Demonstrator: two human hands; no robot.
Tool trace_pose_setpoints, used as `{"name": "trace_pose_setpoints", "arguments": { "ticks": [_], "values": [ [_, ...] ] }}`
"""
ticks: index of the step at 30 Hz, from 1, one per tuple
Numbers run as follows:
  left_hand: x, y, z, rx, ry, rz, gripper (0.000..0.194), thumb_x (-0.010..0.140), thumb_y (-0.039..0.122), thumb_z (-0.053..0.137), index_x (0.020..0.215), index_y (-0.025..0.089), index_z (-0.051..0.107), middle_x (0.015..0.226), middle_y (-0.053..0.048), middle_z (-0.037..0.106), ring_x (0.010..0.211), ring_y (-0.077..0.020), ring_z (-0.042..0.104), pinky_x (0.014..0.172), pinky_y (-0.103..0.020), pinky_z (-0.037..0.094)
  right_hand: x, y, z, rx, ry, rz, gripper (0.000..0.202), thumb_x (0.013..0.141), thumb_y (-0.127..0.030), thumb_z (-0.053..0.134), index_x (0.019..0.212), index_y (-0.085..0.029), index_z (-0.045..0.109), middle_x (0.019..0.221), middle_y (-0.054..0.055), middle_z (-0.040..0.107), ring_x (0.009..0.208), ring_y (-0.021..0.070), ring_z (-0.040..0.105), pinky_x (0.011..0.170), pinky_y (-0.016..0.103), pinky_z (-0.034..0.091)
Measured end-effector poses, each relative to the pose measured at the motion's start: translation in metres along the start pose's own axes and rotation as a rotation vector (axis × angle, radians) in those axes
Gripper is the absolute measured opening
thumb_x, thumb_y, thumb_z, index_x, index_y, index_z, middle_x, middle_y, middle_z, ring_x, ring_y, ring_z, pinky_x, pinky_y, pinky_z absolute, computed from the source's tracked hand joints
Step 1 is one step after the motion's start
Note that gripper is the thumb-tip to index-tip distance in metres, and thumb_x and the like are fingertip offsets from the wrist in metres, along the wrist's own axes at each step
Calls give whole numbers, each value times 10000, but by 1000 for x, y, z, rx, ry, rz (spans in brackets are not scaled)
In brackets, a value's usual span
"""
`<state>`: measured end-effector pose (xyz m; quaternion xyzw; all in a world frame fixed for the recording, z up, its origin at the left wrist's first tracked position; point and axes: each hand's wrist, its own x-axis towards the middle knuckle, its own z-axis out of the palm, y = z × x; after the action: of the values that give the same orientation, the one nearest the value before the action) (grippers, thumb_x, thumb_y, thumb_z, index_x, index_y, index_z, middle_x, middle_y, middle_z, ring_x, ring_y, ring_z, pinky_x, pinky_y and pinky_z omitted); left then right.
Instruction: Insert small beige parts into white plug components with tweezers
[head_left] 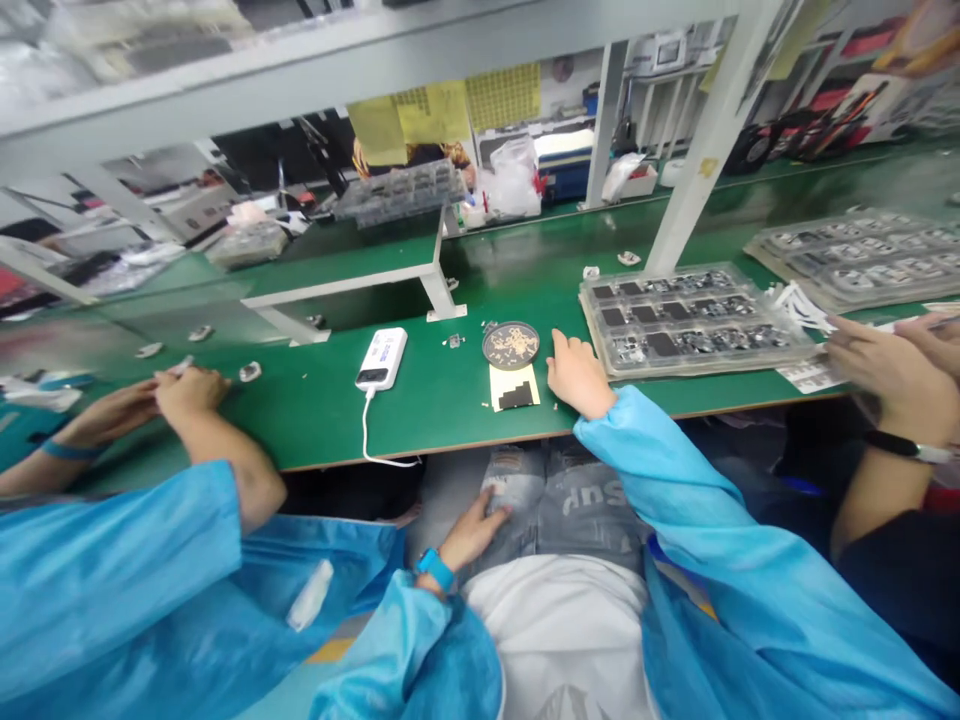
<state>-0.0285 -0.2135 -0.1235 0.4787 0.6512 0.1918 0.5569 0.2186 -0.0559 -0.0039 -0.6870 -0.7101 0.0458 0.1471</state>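
"Where were the wearer's hands?"

"The right hand (pixel 577 372) was on the green tabletop (pixel 442 400), its index finger reaching forward and the other fingers partly curled. I can't tell whether anything small was pinched in them. The left hand (pixel 474 528) lay loosely open on the faded grey jeans (pixel 525 500), below the table edge, with nothing visible in it."

"And what was nearest the right hand?"

"A shallow, round, dark-rimmed dish (pixel 511 367) of scattered small beige pieces (pixel 514 342). It sat just left of the right fingertips, with a narrow strip of green between. Being round, the dish had no long axis. The right hand was clearly nearer; the left was well apart, nearer the wearer's body."

"Anything else close by?"

"A pale yellow card (pixel 501 378) with a stepped black patch (pixel 516 396) met the dish's near edge; I can't tell whether it ran underneath. A clear plastic compartment tray (pixel 705 367) holding dark and silvery parts was just right of the right hand. Farther left lay a white rectangular device (pixel 381 358) with a white cable (pixel 365 425)."
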Motion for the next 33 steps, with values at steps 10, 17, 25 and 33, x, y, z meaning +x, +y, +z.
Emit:
{"name": "trace_pose_setpoints", "arguments": {
  "ticks": [10, 17, 25, 33],
  "values": [
    [-35, 223, -79, 110, -532, 387, 450, 922, 506, 651, 1291, 259, 724, 1215, -96, 741, 1189, -320, 664, 1073, -425, 479, 22, 10, 10, 62, -37, -8, 490, 999, -165, 380, 1486, -125, 419, 1249, 205, 643, 1116, 305, 646, 938, 384, 485],
    [132, 347, -44, 256, -275, 782, 353, 925, 373, 639, 1132, 111, 752, 1063, -129, 760, 1059, -290, 705, 992, -401, 517, 15, 13, 10, 160, 3, 34, 384, 1019, -290, 428, 1363, -127, 480, 1177, 167, 696, 1042, 278, 681, 896, 357, 497],
    [302, 406, 34, 487, 4, 740, 748, 665, 364, 909, 1319, 118, 641, 1472, -251, 512, 1429, -466, 372, 1173, -597, 256, 1, 12, 12, 205, 25, -9, 379, 1021, -288, 437, 1376, -170, 502, 1262, 129, 664, 1189, 249, 605, 1009, 353, 467],
    [313, 410, 23, 667, 31, 810, 407, 781, 415, 763, 1109, 184, 699, 1367, -181, 604, 1385, -392, 447, 1158, -475, 314, 5, 7, 9, 160, 97, -20, 313, 937, -289, 527, 1224, -186, 598, 1078, 97, 697, 1003, 253, 645, 843, 355, 496]
  ]
}}
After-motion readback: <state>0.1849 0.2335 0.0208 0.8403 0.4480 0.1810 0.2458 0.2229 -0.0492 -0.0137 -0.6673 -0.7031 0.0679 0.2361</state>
